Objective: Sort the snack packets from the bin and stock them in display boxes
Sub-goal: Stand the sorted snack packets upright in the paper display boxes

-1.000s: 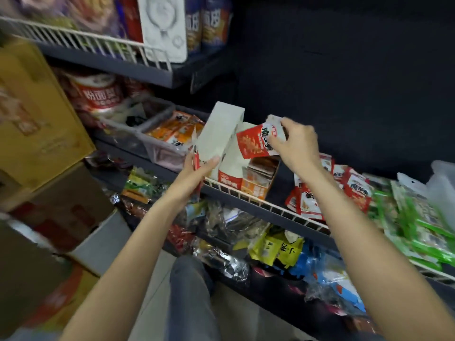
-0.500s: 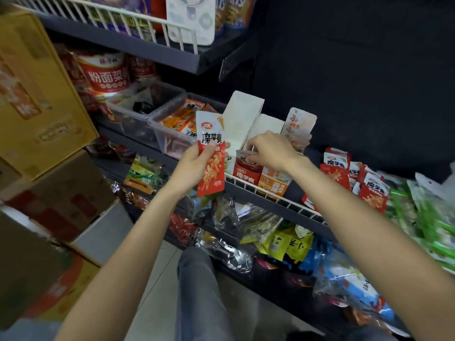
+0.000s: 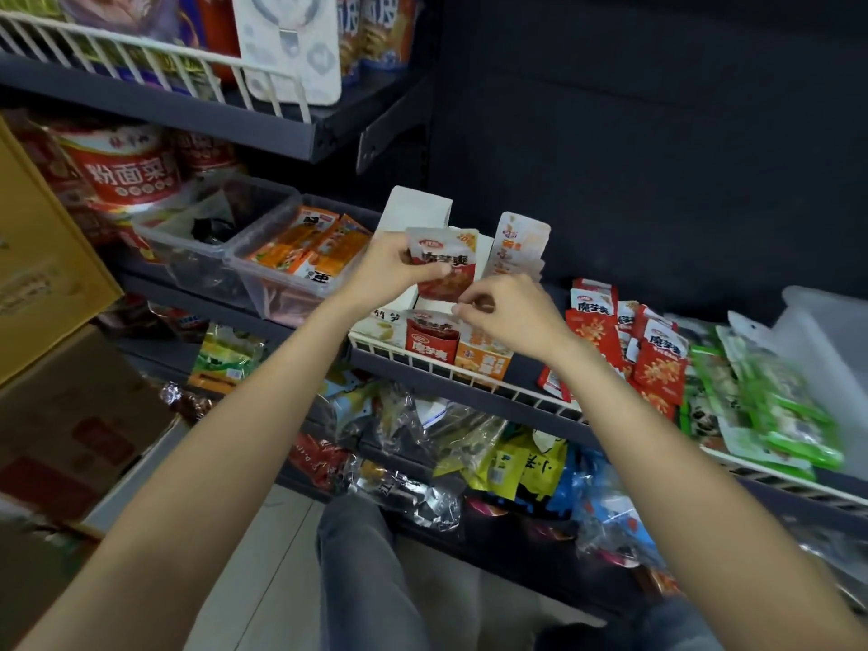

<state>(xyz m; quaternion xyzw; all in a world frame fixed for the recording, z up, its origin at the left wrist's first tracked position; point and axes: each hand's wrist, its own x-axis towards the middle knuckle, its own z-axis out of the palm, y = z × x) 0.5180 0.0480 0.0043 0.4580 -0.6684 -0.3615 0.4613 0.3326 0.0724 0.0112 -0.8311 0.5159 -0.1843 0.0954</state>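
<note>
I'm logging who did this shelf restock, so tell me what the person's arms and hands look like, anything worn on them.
Both forearms are bare, with no sleeves in view. The left hand and right hand wear no gloves; no watch, bracelet or ring shows. Below, the legs are in grey trousers.

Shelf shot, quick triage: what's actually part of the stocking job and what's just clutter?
In play:
- left hand, holding a red snack packet
- right hand, grip at the red display box
- orange display box
- loose red packets on the shelf

Just lying about:
- clear tubs
- cardboard cartons
- green packets
- bags on the lower shelf
</note>
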